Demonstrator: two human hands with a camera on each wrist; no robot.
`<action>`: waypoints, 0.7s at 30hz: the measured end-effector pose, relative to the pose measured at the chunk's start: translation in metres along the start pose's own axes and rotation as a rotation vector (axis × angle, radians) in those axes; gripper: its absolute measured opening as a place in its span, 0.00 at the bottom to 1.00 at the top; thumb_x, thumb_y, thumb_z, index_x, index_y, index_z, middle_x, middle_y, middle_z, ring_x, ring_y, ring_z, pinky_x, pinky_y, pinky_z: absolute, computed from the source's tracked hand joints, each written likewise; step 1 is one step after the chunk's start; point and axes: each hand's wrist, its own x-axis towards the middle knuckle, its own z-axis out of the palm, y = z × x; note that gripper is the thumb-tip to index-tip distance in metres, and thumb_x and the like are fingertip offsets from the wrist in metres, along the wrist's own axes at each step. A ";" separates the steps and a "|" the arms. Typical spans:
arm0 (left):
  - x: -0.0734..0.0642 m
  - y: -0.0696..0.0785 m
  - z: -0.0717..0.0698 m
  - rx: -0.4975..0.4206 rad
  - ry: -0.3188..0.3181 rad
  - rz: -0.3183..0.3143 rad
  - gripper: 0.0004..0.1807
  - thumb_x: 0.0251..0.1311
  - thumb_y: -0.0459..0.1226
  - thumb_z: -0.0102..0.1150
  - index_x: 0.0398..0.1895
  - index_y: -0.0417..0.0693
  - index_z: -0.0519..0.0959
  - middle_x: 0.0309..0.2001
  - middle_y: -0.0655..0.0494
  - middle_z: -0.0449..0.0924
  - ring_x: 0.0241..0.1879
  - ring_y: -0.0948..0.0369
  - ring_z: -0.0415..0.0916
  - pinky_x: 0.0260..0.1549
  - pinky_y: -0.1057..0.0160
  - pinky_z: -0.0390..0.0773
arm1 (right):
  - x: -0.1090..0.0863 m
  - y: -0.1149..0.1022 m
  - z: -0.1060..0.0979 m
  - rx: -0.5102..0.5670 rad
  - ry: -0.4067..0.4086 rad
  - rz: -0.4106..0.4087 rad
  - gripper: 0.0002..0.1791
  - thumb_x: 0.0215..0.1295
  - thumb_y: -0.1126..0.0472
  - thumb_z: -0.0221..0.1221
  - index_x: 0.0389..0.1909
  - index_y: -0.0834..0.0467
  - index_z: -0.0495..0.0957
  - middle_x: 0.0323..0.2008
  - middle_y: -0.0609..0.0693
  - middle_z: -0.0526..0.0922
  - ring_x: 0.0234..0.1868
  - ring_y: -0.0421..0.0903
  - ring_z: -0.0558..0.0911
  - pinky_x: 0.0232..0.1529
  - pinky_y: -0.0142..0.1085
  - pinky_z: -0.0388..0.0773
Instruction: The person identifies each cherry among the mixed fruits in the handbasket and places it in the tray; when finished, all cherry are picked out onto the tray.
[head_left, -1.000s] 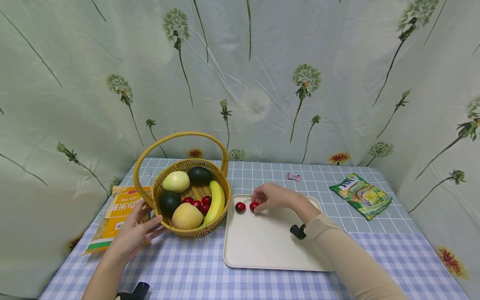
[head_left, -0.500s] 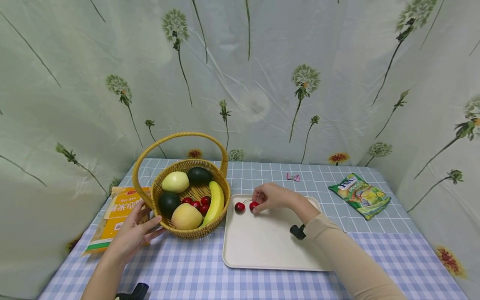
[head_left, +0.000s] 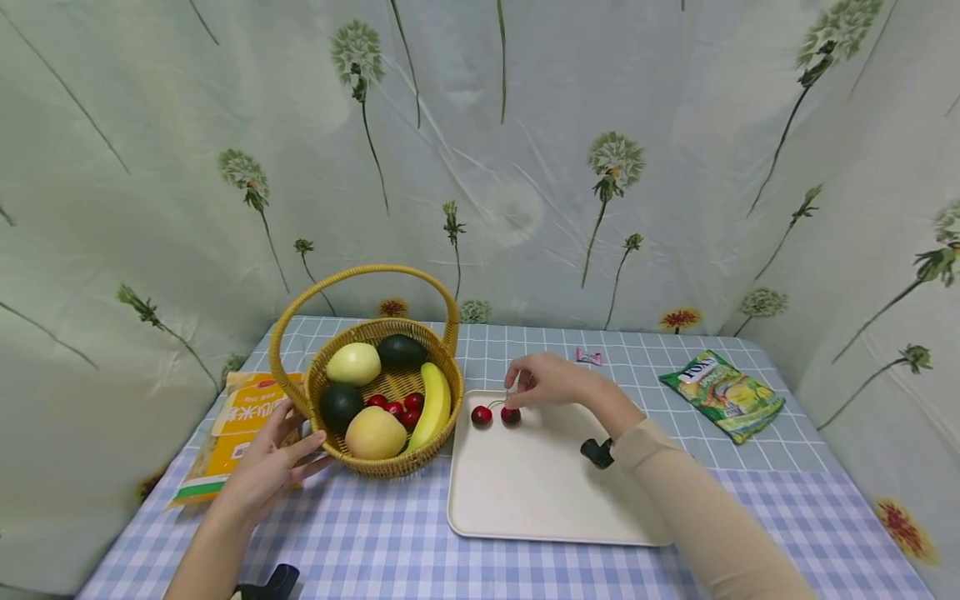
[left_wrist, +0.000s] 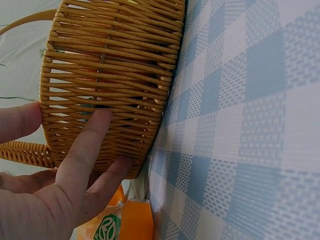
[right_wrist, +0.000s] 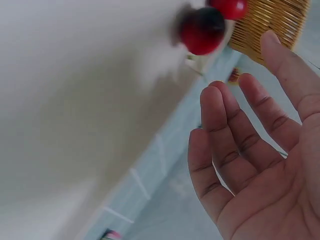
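On the left, my left hand touches the side of a yellow wicker basket. The left wrist view shows its thumb at the rim and its spread fingers against the woven wall. Inside the basket are a banana, two dark green fruits, a pale green fruit, a peach-coloured fruit and several red cherries. Two stemmed cherries lie on a cream tray. My right hand hovers just above the right-hand cherry; in the right wrist view its thumb and fingers stand apart, holding nothing.
An orange food packet lies left of the basket, partly behind my left hand. A green snack bag rests at the back right, and a small pink wrapped candy lies behind the tray. Checked cloths cover the table.
My right hand has let go of the right-hand cherry and risen slightly away from it. That cherry stays on the tray. The left hand keeps its place at the basket.
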 end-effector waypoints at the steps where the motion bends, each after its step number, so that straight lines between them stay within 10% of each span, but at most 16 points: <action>1: 0.000 0.000 0.000 0.002 0.000 0.001 0.49 0.82 0.36 0.54 0.90 0.62 0.33 0.88 0.35 0.33 0.80 0.33 0.56 0.61 0.47 0.87 | 0.001 -0.003 -0.003 -0.004 0.002 -0.007 0.16 0.69 0.54 0.72 0.50 0.60 0.84 0.33 0.48 0.85 0.34 0.40 0.81 0.41 0.32 0.80; 21: 0.001 0.000 0.001 0.006 0.024 -0.023 0.48 0.81 0.36 0.55 0.90 0.64 0.35 0.88 0.36 0.34 0.80 0.34 0.58 0.59 0.49 0.88 | 0.050 -0.095 -0.014 -0.124 -0.105 -0.158 0.22 0.76 0.53 0.66 0.66 0.56 0.82 0.49 0.48 0.90 0.53 0.44 0.87 0.59 0.36 0.87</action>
